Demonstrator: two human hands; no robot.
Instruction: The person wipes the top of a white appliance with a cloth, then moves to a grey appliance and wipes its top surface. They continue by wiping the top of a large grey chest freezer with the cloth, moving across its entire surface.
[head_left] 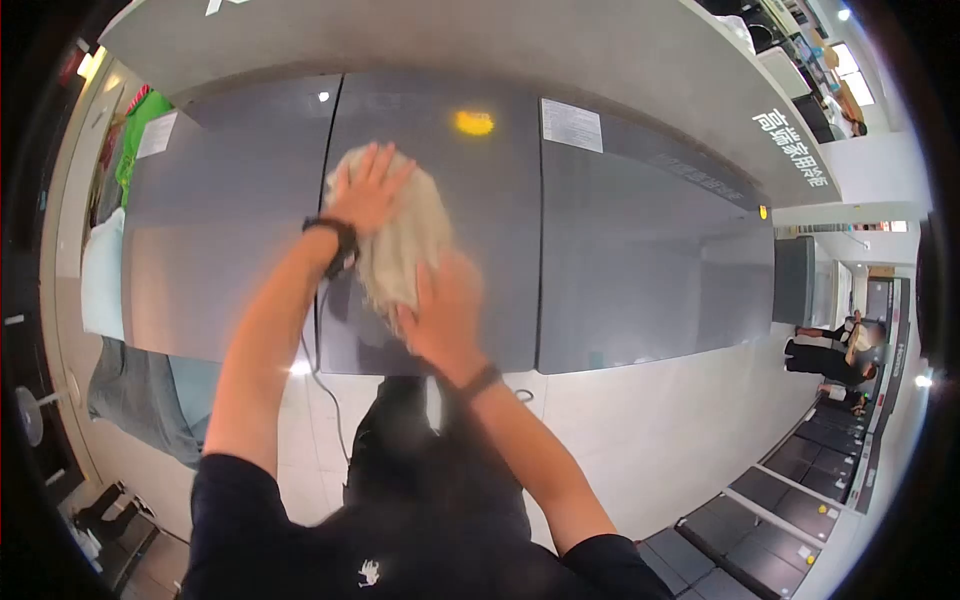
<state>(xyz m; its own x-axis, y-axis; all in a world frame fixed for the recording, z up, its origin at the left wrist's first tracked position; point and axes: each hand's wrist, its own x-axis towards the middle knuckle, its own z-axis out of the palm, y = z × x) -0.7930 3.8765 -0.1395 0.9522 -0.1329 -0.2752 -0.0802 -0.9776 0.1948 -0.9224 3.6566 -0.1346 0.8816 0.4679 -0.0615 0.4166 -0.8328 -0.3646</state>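
The left hand (372, 190), a black watch (340, 240) on its wrist, lies flat on the upper part of a pale cloth (405, 235), its fingers a little apart and pressed on the fabric rather than closed round it; the right hand (448, 312), with a dark band (477, 382) at the wrist, rests at the cloth's lower right edge, and it is blurred enough that I cannot tell whether its fingers are clamped on the fabric or merely laid on it; the cloth itself is spread on the middle grey panel (490, 210), near that panel's left seam, with a left panel (230, 240) and a right panel (650, 270) to either side; on the upright grey board (600, 60) beyond, white characters (790, 148) at the right end appear to read 高端家用冷柜; a printed white label (572, 126) is at the right panel's upper left corner and another label (157, 134) at the left panel's far corner, the print on both too small to make out; a yellow patch (474, 123) shows above the cloth, its wording, if any, unreadable; the black shirt (300, 540) bears a small white emblem (369, 572), its shape unclear.
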